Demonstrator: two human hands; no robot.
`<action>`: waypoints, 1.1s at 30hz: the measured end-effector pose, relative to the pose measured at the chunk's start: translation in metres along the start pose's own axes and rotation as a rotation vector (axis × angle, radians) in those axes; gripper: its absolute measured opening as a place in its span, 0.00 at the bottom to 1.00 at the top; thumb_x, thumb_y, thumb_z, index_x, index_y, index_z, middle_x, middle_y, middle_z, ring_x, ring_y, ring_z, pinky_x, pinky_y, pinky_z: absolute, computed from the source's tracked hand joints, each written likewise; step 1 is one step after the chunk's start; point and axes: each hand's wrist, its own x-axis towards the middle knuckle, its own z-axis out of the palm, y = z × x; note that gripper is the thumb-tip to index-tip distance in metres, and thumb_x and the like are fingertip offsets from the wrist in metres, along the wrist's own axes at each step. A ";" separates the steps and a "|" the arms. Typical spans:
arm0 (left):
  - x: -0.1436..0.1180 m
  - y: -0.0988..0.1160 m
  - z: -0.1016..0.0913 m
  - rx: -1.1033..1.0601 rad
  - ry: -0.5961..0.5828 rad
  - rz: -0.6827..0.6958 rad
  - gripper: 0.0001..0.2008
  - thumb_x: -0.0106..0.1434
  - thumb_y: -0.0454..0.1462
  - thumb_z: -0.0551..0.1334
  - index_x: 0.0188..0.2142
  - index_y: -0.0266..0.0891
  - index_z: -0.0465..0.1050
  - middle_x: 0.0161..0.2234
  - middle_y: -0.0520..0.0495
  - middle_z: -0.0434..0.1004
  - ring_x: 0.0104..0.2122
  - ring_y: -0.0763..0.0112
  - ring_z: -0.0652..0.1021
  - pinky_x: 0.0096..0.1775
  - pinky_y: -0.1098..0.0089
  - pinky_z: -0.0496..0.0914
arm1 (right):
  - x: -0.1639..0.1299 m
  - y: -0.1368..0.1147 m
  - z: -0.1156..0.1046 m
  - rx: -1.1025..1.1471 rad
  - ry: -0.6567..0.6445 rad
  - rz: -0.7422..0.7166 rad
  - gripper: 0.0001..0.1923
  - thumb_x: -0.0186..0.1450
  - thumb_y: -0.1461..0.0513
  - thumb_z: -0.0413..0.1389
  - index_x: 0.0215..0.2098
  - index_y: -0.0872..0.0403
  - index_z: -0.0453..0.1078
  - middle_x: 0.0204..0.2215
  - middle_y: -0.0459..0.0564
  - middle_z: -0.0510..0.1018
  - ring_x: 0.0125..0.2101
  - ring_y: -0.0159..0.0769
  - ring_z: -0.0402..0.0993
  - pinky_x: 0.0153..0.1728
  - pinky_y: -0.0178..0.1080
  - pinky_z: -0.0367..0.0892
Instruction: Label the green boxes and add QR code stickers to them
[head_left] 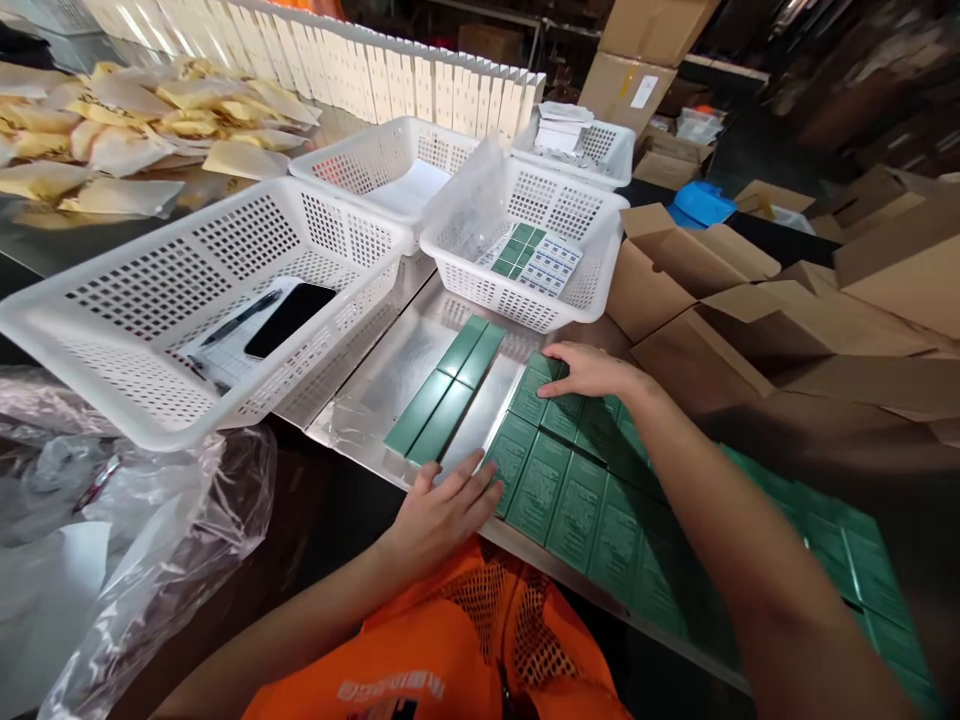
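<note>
Green boxes with embossed faces [576, 510] stand packed side by side in two rows on the metal table. My right hand [589, 371] is at the far left corner of these rows, thumb and fingers closed about the end of one green box [529, 392]. Fingers extended and slightly spread, my left hand [450, 505] rests at the near edge, touching the front left box of the block. Just beyond it, several plain green boxes [446, 390] lie narrow side up in a small separate group.
White baskets line the back: one holds a phone [291, 320] and pen, another sheets of green and white labels [536, 258]. Open cardboard cartons [712, 350] crowd the right. Clear plastic [217, 500] hangs at left. Yellowish packets [150, 120] and a long row of white boxes [390, 85] lie behind.
</note>
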 end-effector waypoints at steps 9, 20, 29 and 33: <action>0.001 -0.030 -0.029 0.141 -0.077 0.162 0.15 0.70 0.33 0.57 0.50 0.51 0.77 0.63 0.58 0.70 0.63 0.64 0.64 0.42 0.62 0.62 | 0.015 -0.019 0.020 0.172 0.198 -0.111 0.33 0.51 0.57 0.71 0.52 0.52 0.65 0.50 0.55 0.77 0.53 0.53 0.73 0.51 0.50 0.68; -0.002 -0.020 -0.028 0.128 -0.123 0.118 0.16 0.68 0.37 0.59 0.54 0.49 0.75 0.62 0.54 0.71 0.64 0.60 0.61 0.46 0.60 0.62 | 0.012 -0.027 0.031 0.145 0.278 -0.087 0.50 0.52 0.51 0.70 0.66 0.54 0.53 0.64 0.63 0.65 0.62 0.60 0.63 0.61 0.59 0.54; 0.025 0.023 0.002 -0.120 -0.123 0.185 0.18 0.68 0.40 0.57 0.56 0.47 0.71 0.61 0.48 0.71 0.64 0.58 0.61 0.49 0.58 0.60 | -0.038 0.029 -0.003 0.041 -0.028 0.064 0.35 0.49 0.51 0.71 0.53 0.50 0.69 0.54 0.57 0.76 0.56 0.62 0.69 0.56 0.59 0.63; 0.025 0.012 -0.010 -0.034 -0.129 0.281 0.17 0.69 0.38 0.57 0.56 0.50 0.71 0.62 0.50 0.68 0.66 0.59 0.57 0.49 0.60 0.61 | -0.033 0.020 0.008 0.133 0.072 -0.026 0.32 0.50 0.56 0.71 0.50 0.51 0.66 0.51 0.54 0.77 0.53 0.51 0.73 0.53 0.50 0.67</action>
